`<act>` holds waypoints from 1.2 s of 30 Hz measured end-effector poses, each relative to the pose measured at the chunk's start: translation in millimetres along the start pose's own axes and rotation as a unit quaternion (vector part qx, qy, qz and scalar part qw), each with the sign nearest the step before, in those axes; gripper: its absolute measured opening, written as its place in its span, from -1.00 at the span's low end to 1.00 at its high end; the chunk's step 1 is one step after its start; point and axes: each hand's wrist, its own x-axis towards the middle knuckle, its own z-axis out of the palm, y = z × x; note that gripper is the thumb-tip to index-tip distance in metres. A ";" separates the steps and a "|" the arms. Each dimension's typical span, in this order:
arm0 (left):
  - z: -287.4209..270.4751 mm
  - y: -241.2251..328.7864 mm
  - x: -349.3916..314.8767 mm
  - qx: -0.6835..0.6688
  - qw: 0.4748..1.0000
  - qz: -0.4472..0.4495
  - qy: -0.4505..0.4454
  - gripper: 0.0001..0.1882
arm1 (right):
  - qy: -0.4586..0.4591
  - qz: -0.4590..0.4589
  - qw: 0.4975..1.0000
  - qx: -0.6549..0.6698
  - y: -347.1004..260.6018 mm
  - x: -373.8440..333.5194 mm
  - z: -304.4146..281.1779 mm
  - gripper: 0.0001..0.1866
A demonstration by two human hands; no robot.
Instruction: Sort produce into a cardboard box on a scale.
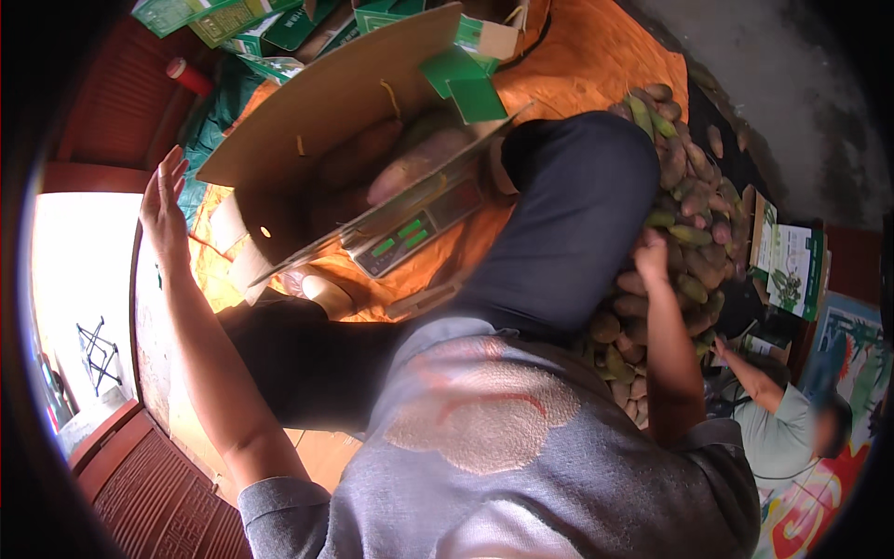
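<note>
My left hand (164,210) is raised beside the left end of an open cardboard box (298,149), fingers stretched out and holding nothing. Inside the box lie several large reddish-brown, elongated roots (419,166). The box sits over a digital scale (400,238) with green-lit displays. On my right, past my bent knee, my right hand (652,258) reaches into a heap of reddish and green elongated roots (694,196). Its fingers look curled closed; what they hold, if anything, is hidden.
Orange sheeting (577,56) covers the floor. Green-and-white cartons (270,37) stand at the far left, and another carton (792,265) stands right of the heap. A co-worker (787,424) reaches toward the heap from the lower right. Carved reddish-brown wooden furniture (158,494) is at the lower left.
</note>
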 end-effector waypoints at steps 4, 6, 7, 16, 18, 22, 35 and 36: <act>-10.2 10.2 -3.1 0.031 0.999 0.020 0.012 -0.53 | 0.063 -0.103 0.988 0.100 -108.3 42.0 -36.8 -0.80; -15.2 20.0 -5.8 0.058 0.997 0.041 0.011 -0.58 | 0.043 -0.152 0.974 0.161 -180.4 45.6 -47.5 -0.78; -8.8 31.6 -5.5 0.063 0.996 0.055 0.003 -0.66 | 0.029 -0.195 0.964 0.179 -216.5 43.0 -53.9 -0.76; 35.0 129.5 -3.7 0.285 0.941 0.109 -0.148 -0.54 | -0.229 -0.610 0.742 -0.158 -485.6 -65.7 8.2 -0.45; 42.4 127.8 2.4 0.364 0.910 0.068 -0.184 -0.58 | -0.252 -0.650 0.681 -0.224 -496.1 -64.6 32.2 -0.56; 52.4 113.6 19.5 0.432 0.878 0.056 -0.198 -0.74 | -0.301 -0.650 0.629 -0.301 -492.3 -40.5 62.2 -0.77; 21.1 89.7 29.2 0.454 0.859 0.145 -0.188 -0.85 | -0.259 -0.717 0.572 -0.302 -528.8 -64.0 109.8 -0.86; 14.8 88.1 34.0 0.464 0.853 0.138 -0.194 -0.85 | -0.249 -0.721 0.572 -0.302 -541.4 -73.3 109.0 -0.87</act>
